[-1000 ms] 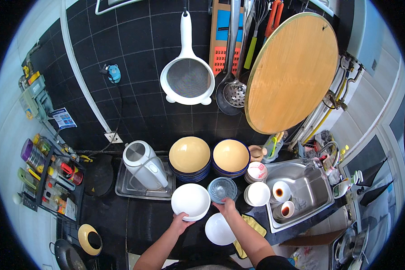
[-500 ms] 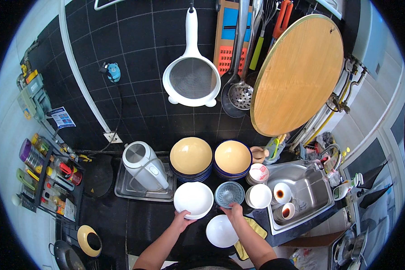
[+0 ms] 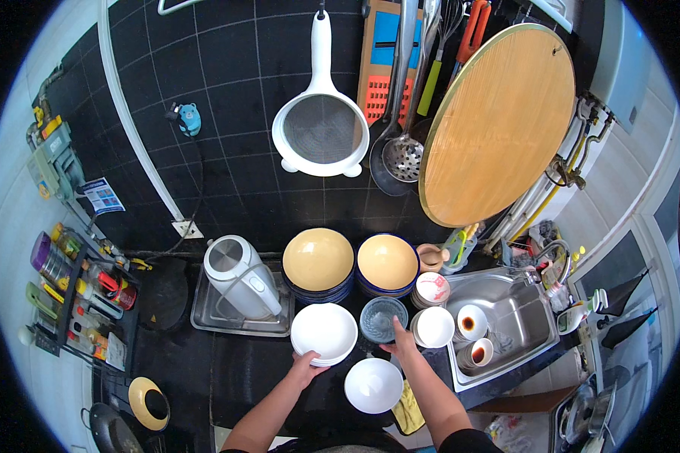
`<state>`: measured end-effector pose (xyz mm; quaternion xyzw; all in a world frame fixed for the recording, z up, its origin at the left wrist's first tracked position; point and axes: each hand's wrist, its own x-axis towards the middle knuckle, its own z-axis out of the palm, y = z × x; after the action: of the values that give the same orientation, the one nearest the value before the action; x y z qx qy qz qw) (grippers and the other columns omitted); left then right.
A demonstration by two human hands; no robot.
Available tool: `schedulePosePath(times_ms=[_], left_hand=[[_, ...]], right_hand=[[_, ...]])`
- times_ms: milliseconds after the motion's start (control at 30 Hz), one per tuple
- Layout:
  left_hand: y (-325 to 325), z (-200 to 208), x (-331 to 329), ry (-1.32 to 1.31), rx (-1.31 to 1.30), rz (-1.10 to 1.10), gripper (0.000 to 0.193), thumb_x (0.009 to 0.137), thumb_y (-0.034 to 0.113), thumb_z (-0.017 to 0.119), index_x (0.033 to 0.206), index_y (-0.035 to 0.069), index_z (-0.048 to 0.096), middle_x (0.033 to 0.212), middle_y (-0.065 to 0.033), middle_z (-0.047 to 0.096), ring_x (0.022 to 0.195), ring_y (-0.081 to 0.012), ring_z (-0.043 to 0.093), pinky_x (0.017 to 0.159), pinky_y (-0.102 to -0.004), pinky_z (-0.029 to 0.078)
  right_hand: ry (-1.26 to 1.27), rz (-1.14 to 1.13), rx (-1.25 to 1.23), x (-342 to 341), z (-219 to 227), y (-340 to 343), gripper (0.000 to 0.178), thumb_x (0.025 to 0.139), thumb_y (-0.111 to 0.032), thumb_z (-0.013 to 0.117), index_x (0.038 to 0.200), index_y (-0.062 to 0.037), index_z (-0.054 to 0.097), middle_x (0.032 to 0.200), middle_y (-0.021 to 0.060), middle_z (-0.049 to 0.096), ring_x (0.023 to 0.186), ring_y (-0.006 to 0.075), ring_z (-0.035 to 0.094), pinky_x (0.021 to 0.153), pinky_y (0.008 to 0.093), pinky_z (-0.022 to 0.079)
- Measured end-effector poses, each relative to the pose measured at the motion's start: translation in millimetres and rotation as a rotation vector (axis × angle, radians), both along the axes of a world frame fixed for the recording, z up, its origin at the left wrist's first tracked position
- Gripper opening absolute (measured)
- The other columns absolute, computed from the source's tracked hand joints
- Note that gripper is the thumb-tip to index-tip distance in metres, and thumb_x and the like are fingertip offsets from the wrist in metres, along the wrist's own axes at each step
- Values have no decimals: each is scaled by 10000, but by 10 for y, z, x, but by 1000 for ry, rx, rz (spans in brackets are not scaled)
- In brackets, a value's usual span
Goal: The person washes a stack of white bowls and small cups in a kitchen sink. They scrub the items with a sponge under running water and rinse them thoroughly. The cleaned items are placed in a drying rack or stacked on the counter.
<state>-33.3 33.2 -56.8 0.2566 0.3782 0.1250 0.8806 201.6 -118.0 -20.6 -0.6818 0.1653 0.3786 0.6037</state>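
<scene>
My left hand (image 3: 307,368) grips the near rim of a short stack of white bowls (image 3: 324,332), its thumb over the edge. To the right of that stack, my right hand (image 3: 401,341) is at the near right side of a blue-grey glass bowl (image 3: 382,318), fingers closed against its rim. A single white bowl (image 3: 374,386) sits nearer to me, between my forearms. Just right of my right hand stands a stack of small white bowls (image 3: 435,328). Behind it is another small stack, topped by a bowl with red marks (image 3: 433,288).
Two tall stacks of yellow-lined bowls (image 3: 318,260) stand against the tiled wall. A white kettle (image 3: 243,278) sits on a metal tray (image 3: 204,317) at left. The steel sink (image 3: 517,302) at right holds cups with dark liquid. A yellow cloth (image 3: 409,412) lies near the front edge.
My right hand has shifted from the glass bowl's near edge round to its right side. My left hand stays on the white bowl stack.
</scene>
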Motion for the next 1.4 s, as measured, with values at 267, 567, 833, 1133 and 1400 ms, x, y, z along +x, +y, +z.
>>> schedulePosePath(times_ms=[267,567,833,1133,1400], left_hand=[[-15,160,7,32,20,-18,794,710,46,579,1298,106,50,1292,-206,258,1156,-379,399,867,-567,432],[-33,200,2,40,12,6,783,695,47,584,1286,95,73,1281,-209,270,1143,-380,411,862,-562,434],[-45,283,12,39,15,-9,775,698,45,575,1292,91,79,1283,-205,276,1149,-377,406,869,-560,431],[-29,152,-3,23,1,2,798,711,45,573,1311,119,51,1309,-193,247,1177,-375,378,888,-563,415],[-194,151,94,-25,-48,101,799,707,22,584,1304,123,63,1308,-178,246,1186,-365,364,907,-548,410]], right_hand=[[80,5,-123,1,-188,25,827,732,-549,609,1259,20,324,1169,192,442,822,357,565,681,469,504],[203,40,316,-94,-57,73,316,882,-49,359,1154,112,347,1042,273,530,876,397,589,696,453,544],[168,172,134,183,-224,-48,350,853,-98,389,1154,71,331,970,280,554,759,408,605,582,415,542],[75,136,112,87,-75,-82,379,834,-182,487,1112,57,391,902,232,579,687,317,619,555,383,520],[-294,110,-95,161,-421,-126,462,810,-301,572,1079,49,437,767,122,585,529,206,572,463,325,481]])
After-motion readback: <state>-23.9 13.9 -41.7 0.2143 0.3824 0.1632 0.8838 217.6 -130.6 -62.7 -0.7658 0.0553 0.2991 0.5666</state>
